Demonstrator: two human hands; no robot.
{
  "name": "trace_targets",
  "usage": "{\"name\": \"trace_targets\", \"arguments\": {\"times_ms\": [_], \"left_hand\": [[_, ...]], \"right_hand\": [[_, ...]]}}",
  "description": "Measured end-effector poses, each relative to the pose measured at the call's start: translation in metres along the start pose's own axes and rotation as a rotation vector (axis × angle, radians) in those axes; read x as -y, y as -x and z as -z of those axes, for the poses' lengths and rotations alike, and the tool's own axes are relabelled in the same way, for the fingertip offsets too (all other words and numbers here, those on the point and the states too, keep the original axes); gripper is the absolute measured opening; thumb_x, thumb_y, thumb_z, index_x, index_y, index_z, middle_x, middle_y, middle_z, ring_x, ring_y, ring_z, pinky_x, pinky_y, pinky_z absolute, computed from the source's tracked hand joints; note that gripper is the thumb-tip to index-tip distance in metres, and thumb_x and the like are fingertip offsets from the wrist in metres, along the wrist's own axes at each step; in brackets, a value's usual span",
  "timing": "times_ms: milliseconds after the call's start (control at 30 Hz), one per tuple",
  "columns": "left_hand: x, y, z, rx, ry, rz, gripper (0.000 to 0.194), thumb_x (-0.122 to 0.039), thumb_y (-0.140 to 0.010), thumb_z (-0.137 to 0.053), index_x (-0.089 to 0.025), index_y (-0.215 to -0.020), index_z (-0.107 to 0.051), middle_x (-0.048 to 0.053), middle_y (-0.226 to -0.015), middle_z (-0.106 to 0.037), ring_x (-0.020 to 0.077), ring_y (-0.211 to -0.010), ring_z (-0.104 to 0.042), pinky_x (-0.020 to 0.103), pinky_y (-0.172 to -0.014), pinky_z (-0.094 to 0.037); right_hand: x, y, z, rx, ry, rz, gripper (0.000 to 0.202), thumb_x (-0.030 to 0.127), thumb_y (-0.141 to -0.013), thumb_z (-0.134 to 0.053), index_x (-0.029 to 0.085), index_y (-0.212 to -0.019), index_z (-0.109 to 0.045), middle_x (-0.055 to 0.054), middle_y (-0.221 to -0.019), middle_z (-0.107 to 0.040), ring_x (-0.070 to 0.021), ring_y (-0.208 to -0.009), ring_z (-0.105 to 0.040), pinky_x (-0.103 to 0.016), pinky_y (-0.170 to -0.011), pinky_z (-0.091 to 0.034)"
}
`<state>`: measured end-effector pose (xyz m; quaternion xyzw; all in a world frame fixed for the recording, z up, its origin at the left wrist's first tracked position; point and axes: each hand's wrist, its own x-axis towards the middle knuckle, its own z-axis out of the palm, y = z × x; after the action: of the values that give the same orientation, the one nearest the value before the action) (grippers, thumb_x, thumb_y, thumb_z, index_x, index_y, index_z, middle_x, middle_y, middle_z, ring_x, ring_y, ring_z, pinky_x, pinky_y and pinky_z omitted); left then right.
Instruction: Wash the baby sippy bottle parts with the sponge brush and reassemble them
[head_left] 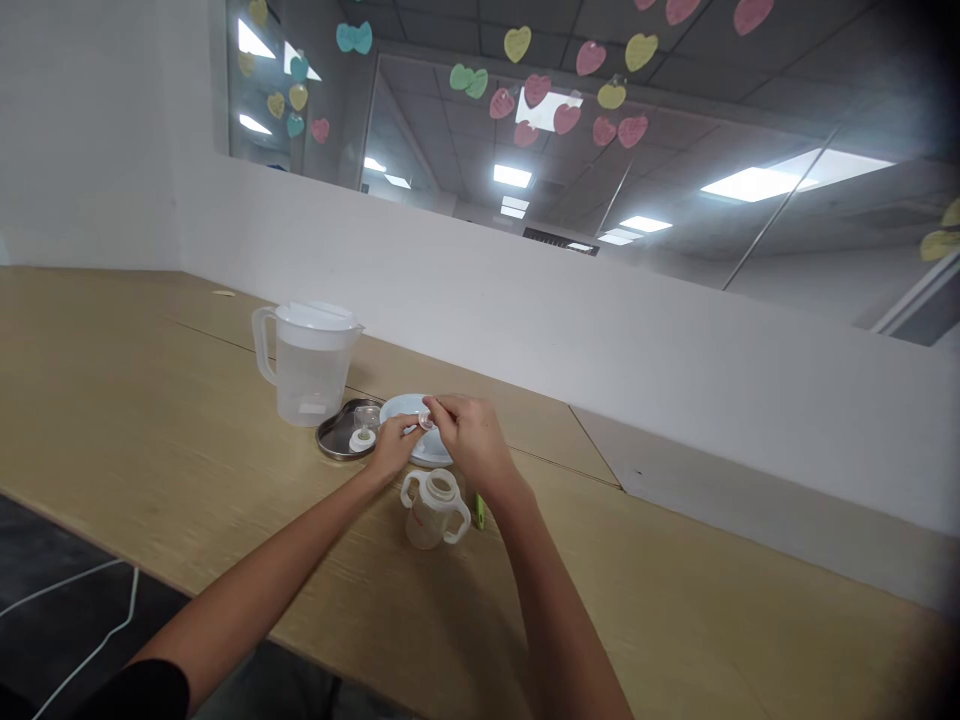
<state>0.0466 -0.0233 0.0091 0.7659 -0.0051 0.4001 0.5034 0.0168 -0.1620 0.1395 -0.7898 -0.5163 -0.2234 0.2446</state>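
Over a pale blue-white plate [433,450], my left hand [394,442] pinches a small clear piece [426,421]. The fingertips of my right hand [466,428] are closed at the same piece from the right. Just below my hands stands an open two-handled bottle [431,515], upright and without a cap. To the left, a dark metal tray [330,440] holds a white ring [363,440] and a clear cover [367,417]. A green object [480,512] shows behind the bottle, partly hidden.
A large lidded clear pitcher [311,365] stands behind the tray, its handle to the left. The wooden table [187,430] meets a white wall at the back, below a window with heart-shaped notes. A white cable [124,620] hangs beyond the front edge.
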Motion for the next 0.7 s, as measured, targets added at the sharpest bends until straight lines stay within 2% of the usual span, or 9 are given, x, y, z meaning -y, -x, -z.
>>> {"name": "trace_targets", "arguments": {"times_ms": [567,700], "left_hand": [[-0.0034,-0.0003,0.0013,0.009,0.036,0.036,0.029,-0.031,-0.077,-0.051,-0.012,-0.083,-0.072,0.005,-0.075,-0.069,0.0177,-0.07,-0.056,0.026,-0.066,-0.041],[-0.0026,-0.0007,0.0011,0.012,0.015,0.032,0.029,-0.033,-0.076,-0.05,-0.012,-0.077,-0.072,0.005,-0.073,-0.069,0.0174,-0.068,-0.055,0.025,-0.065,-0.04]], "right_hand": [[-0.0067,-0.0008,-0.0045,-0.025,0.001,-0.008,0.035,0.021,-0.09,-0.041,0.015,-0.058,-0.054,0.0,-0.055,-0.052,-0.0097,-0.052,-0.041,-0.023,-0.055,-0.029],[-0.0063,-0.0009,-0.0052,0.0,-0.059,-0.027,0.035,0.021,-0.09,-0.041,0.015,-0.059,-0.055,0.0,-0.057,-0.055,-0.0097,-0.053,-0.043,-0.022,-0.056,-0.029]]}}
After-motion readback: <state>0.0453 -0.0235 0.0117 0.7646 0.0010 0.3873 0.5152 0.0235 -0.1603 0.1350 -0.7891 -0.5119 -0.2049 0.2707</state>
